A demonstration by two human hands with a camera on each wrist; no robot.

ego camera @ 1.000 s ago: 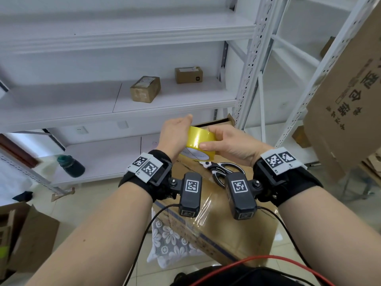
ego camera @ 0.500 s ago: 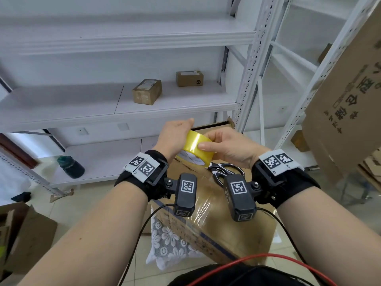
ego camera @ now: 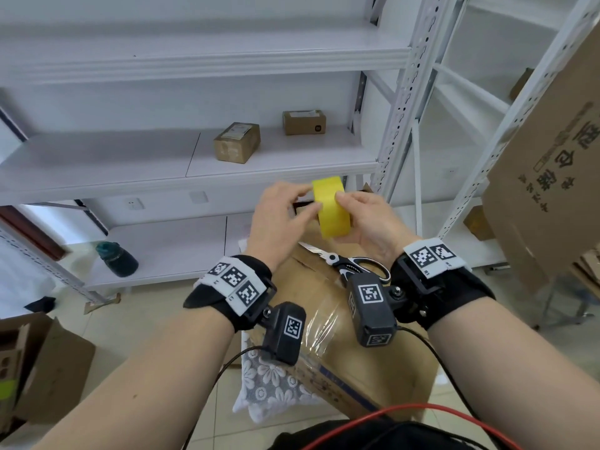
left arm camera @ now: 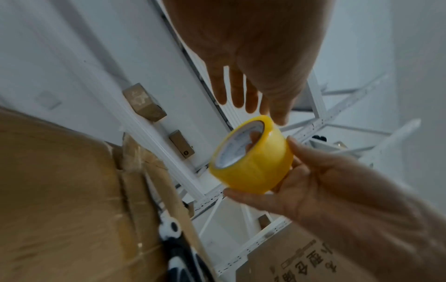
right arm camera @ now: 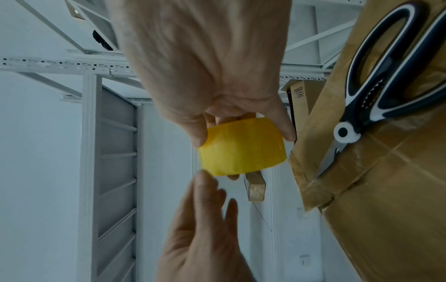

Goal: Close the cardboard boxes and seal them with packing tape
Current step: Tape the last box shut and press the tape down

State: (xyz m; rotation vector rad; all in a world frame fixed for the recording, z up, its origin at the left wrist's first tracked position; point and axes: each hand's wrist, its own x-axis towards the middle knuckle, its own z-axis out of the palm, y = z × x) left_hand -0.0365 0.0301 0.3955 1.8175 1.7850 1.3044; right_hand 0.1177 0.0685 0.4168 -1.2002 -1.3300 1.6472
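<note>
Right hand: the right hand [ego camera: 373,222] gripped the yellow tape roll [ego camera: 331,210] at centre frame, thumb on the outer band, fingers curled under it and into the core.
Left hand: the left hand [ego camera: 279,216] had its fingers nearly straight, fingertips [ego camera: 316,207] resting on the roll's left face, feeling along it and not clamping.
Tape: the roll was held up in the air above the box; no loose strip showed, so the free end looked not yet found.
Box: the cardboard box [ego camera: 363,345] lay in the lower centre of the frame, flaps down, with clear film or tape glinting across its top.
Scissors: the scissors [ego camera: 354,263] lay on the box top, just below the right hand, untouched.
Done: the flaps were closed, by the look of it, and some clear tape was already on.
Left: peeling the end, laying the yellow strip over the seam and cutting it were all still to come.
Further out: two small boxes [ego camera: 238,146] sat on the white shelf [ego camera: 130,157] in the upper middle, and a dark bottle [ego camera: 118,258] stood on a lower shelf at the left.
</note>
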